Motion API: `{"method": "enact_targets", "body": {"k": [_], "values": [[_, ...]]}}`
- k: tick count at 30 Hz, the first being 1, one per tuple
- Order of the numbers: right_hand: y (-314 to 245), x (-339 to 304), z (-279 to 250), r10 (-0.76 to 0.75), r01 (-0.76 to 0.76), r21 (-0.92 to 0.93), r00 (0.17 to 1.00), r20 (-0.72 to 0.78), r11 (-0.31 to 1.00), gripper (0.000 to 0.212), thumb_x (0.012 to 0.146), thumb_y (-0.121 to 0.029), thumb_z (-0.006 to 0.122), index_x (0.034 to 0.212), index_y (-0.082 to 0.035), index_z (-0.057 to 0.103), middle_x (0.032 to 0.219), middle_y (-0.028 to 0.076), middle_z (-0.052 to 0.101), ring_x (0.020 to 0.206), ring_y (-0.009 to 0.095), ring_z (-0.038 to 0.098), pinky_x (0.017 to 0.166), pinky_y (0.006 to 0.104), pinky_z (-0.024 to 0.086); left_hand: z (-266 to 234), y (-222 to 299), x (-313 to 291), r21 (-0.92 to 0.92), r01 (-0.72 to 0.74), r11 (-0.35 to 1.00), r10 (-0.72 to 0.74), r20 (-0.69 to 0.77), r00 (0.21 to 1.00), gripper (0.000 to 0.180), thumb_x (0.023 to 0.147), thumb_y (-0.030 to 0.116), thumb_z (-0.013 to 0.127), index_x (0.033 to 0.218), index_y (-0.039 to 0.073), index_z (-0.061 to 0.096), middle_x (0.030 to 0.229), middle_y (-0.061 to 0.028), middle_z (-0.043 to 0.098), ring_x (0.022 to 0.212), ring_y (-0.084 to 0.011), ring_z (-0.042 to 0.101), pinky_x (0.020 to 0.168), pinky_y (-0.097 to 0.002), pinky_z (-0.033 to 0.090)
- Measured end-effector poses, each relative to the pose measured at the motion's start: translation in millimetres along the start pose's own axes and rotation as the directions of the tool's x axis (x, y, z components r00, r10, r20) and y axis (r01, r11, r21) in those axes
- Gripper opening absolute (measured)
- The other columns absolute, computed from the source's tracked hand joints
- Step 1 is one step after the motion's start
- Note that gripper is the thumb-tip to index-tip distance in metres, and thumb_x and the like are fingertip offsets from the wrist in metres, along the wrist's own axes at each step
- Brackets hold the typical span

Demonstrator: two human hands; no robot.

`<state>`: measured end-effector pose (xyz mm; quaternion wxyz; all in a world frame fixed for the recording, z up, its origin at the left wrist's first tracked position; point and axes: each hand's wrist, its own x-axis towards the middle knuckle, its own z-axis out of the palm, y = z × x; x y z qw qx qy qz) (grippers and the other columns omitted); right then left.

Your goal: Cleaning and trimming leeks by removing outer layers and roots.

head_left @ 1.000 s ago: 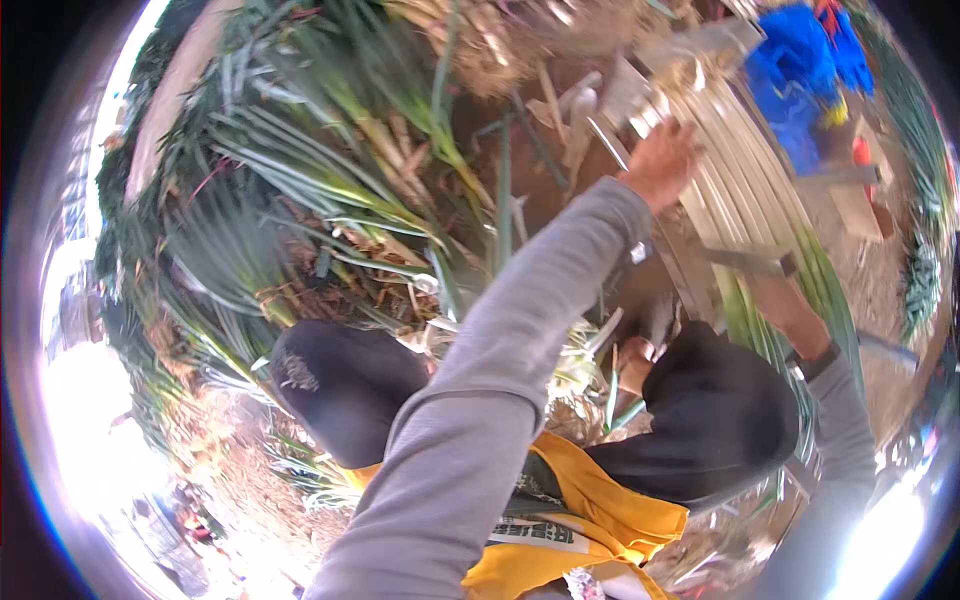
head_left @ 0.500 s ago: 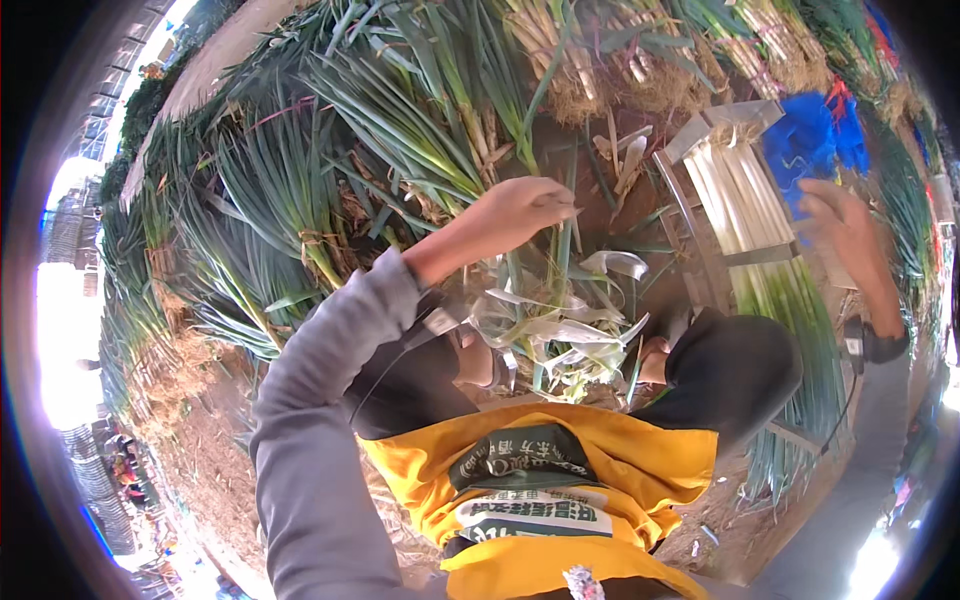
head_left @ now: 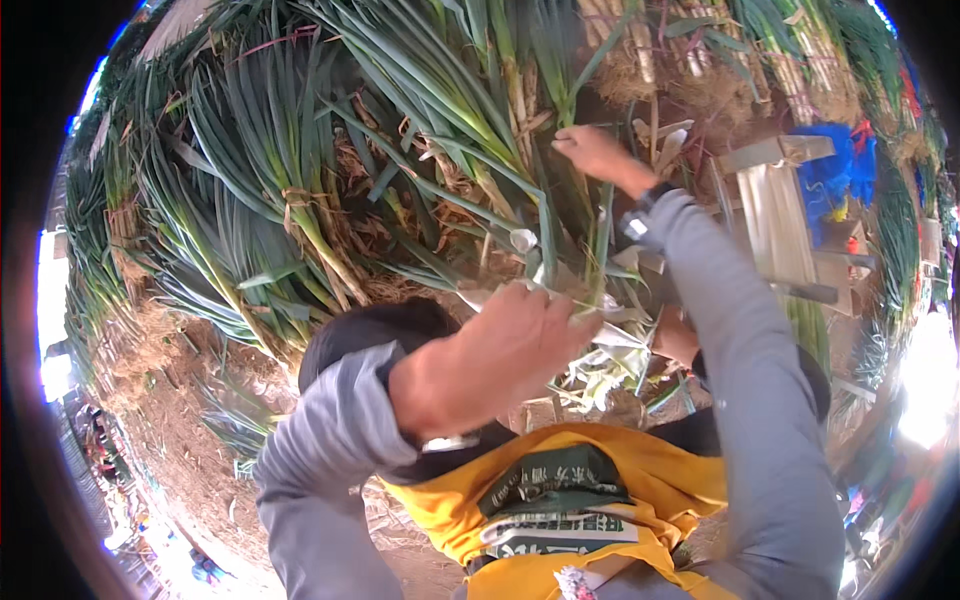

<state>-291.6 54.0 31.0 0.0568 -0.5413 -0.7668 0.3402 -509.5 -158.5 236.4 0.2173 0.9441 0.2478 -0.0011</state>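
My right hand [head_left: 597, 157] reaches forward to the pile of green leeks [head_left: 440, 100]. Its fingers are closed at the lower end of one leek [head_left: 566, 105] at the pile's edge. Nearer to me, my left hand [head_left: 505, 350] is curled above the peeled leaf scraps [head_left: 610, 355] between my legs; what its fingers hold, if anything, is hidden. To the right, trimmed white leeks [head_left: 775, 220] lie side by side in a metal-and-wood frame [head_left: 775, 153]. My right forearm and knee cover part of their green ends.
Tied leek bundles [head_left: 305, 205] lie to the left, and rooted bundles [head_left: 625, 75] stretch along the far side. Blue plastic sheeting [head_left: 825, 175] lies beyond the frame. Bare soil [head_left: 190, 400] shows at the lower left.
My right hand has left the side of the frame and moved left to the leek pile. My left hand has drawn back toward me and lower. The view has shifted slightly.
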Motion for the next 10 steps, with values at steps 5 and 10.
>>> {"method": "enact_targets", "body": {"k": [5,10], "values": [[-5,35,139,0.091,-0.015,0.280,0.962,-0.258,0.960,0.044,0.100,-0.042,0.055,0.111,0.000,0.063,0.083,0.017,0.068,0.071,0.033,0.066,0.067,0.0500,0.053,-13,-12,1,-0.049,0.086,0.995,-0.084,0.047,0.995,0.062,0.086,0.012,0.062,0.145,0.007,0.043,0.095,-0.0092,0.059,0.091,-0.0262,0.062,0.078,-0.0360,0.047],[-35,18,170,-0.153,0.158,0.092,0.986,-0.065,0.983,0.055,0.095,-0.034,0.066,0.142,-0.011,0.048,0.112,0.022,0.064,0.102,0.037,0.065,0.091,0.0481,0.051,-10,-22,-2,-0.083,0.165,0.983,-0.140,0.242,0.960,0.069,0.084,0.014,0.065,0.149,0.013,0.041,0.113,-0.0136,0.062,0.115,-0.0320,0.061,0.098,-0.0343,0.046]]}}
